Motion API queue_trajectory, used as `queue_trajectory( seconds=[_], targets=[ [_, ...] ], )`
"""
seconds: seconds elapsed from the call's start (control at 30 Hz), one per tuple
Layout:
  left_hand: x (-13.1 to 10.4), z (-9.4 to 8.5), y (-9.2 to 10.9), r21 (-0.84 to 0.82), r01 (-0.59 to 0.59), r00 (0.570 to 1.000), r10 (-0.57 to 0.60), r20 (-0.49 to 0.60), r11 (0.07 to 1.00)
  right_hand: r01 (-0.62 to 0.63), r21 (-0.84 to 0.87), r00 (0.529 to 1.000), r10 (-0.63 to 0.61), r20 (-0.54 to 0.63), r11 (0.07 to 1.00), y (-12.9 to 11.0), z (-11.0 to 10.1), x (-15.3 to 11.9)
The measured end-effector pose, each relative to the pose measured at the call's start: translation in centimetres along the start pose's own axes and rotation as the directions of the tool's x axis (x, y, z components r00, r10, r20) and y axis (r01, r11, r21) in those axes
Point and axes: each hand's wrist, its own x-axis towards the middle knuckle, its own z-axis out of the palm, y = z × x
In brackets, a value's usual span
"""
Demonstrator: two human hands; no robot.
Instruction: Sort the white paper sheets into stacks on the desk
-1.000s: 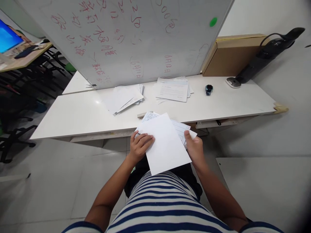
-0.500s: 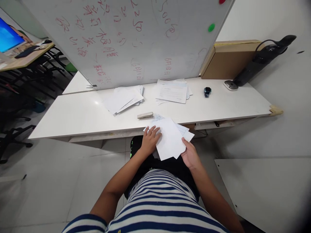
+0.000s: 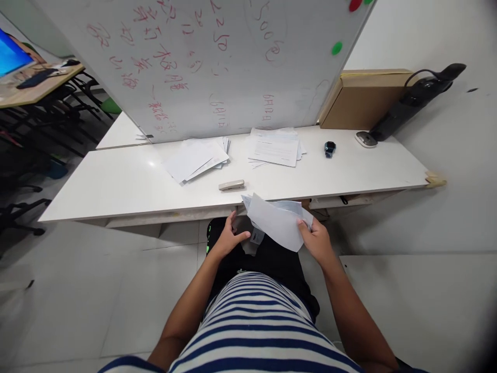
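Several sheets of paper [image 3: 274, 223] are pinched at their right end by my right hand [image 3: 316, 241], in front of the desk's near edge and above my lap. They fan out slightly and bend. My left hand [image 3: 229, 238] is off the sheets, to their left, with thumb and fingers apart and nothing in it. A beige stapler [image 3: 232, 185] lies on the desk just beyond the papers. Behind it, one pile of papers [image 3: 194, 159] rests to the left and a second pile of printed papers [image 3: 275, 147] to the right.
The white desk [image 3: 116, 181] stands before me, with a whiteboard [image 3: 233, 67] along its back. A wristwatch [image 3: 330, 149], a computer mouse [image 3: 367, 139], a cardboard box [image 3: 367, 101] and a black handheld device resembling a vacuum [image 3: 411, 106] are at the right.
My left hand has let go of the sheets and moved down and left. My right hand has shifted slightly right, tilting the papers.
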Motion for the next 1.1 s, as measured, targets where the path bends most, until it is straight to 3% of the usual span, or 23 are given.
queue_trajectory(
  seconds=[0.1,0.23,0.33,0.47,0.6,0.73,0.8,0.87,0.93,1.0,1.1],
  targets=[
    [0.0,-0.4,-0.3,-0.321,0.063,0.998,-0.051,0.046,0.945,0.127,0.006,0.974,-0.126,0.187,0.992,-2.4,-0.4,-0.1],
    [-0.3,-1.2,1.1,-0.416,0.028,0.998,-0.001,0.064,0.909,0.288,0.058,0.898,-0.29,0.331,0.956,-4.5,-0.1,0.3],
    [-0.8,-1.8,2.9,-0.309,-0.046,0.999,0.046,-0.009,0.95,0.399,0.052,0.874,-0.397,0.278,0.915,-5.2,-0.1,1.2],
    [0.5,-1.5,5.9,-0.089,-0.15,0.98,0.136,-0.145,0.985,0.436,0.005,0.895,-0.434,0.103,0.9,-6.7,-0.7,3.9],
    [4.7,-0.3,8.7,0.025,-0.309,0.896,0.3,-0.327,0.951,0.393,-0.007,0.903,-0.387,-0.185,0.92,-7.8,-0.9,8.0],
    [8.7,1.1,9.4,0.093,-0.376,0.842,0.382,-0.382,0.922,0.335,0.129,0.868,-0.253,-0.427,0.933,-5.6,0.6,12.0],
    [9.7,1.6,8.9,0.164,-0.338,0.84,0.376,-0.391,0.927,0.283,0.269,0.901,-0.159,-0.404,0.921,-3.4,1.8,13.3],
    [10.1,1.9,8.0,0.217,-0.283,0.856,0.348,-0.382,0.934,0.116,0.413,0.949,0.022,-0.314,0.903,-1.1,2.9,13.9],
    [10.1,1.9,7.2,0.218,-0.243,0.879,0.309,-0.363,0.945,-0.041,0.461,0.965,0.155,-0.212,0.886,0.6,3.8,14.1],
    [10.1,1.9,6.7,0.181,-0.226,0.892,0.278,-0.355,0.957,-0.095,0.456,0.969,0.187,-0.161,0.885,1.4,4.4,14.2],
    [10.2,1.6,6.7,0.129,-0.237,0.895,0.268,-0.356,0.963,-0.025,0.427,0.988,0.088,-0.127,0.904,1.3,4.7,14.8]
  ],
)
